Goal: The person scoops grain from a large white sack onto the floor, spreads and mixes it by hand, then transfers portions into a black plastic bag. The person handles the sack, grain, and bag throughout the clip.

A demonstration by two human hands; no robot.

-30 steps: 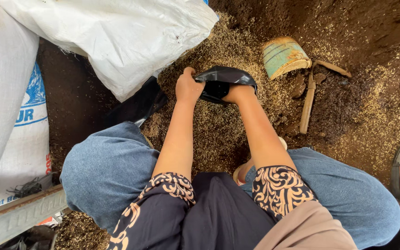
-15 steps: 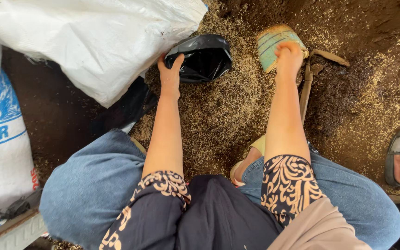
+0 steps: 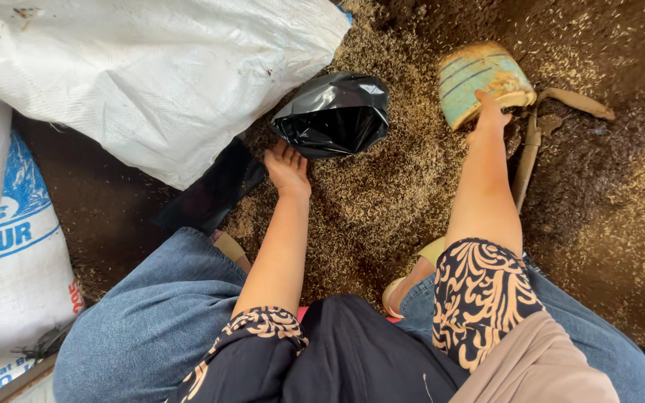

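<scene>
**Hands at the black bag and the old scoop**

We looked down over our own knees in blue denim (image 3: 136, 313) and saw the ground covered with pale husks mixed into dark soil (image 3: 382, 201). Our left hand (image 3: 287, 166) lay low on the husks, fingers spread and pointing forward, their tips at the lower edge of the black plastic bag (image 3: 334, 112). We could not tell whether the fingers pinched the bag's edge or only touched it; the hand looked loosely open rather than clenched. The bag sat slumped and crumpled on the husk pile, its glossy folds catching light, just right of the big white woven sack (image 3: 143, 75) that leaned in from the upper left.

Our right hand (image 3: 490, 112) reached farther out, to the worn turquoise scoop (image 3: 481, 75) lying tilted on the soil. The fingers rested on the scoop's lower rim, curled over it, though the grip itself was hidden from us by the back of the hand. The scoop's wooden handle (image 3: 528, 160) ran down beside our right forearm, and a second weathered piece of wood (image 3: 576, 101) angled off to the right of it.

The bag and the scoop lay apart, with bare husks between them. A second sack with blue print (image 3: 20, 246) stood at the far left, and a sandalled foot (image 3: 404, 287) showed between our knees.
</scene>
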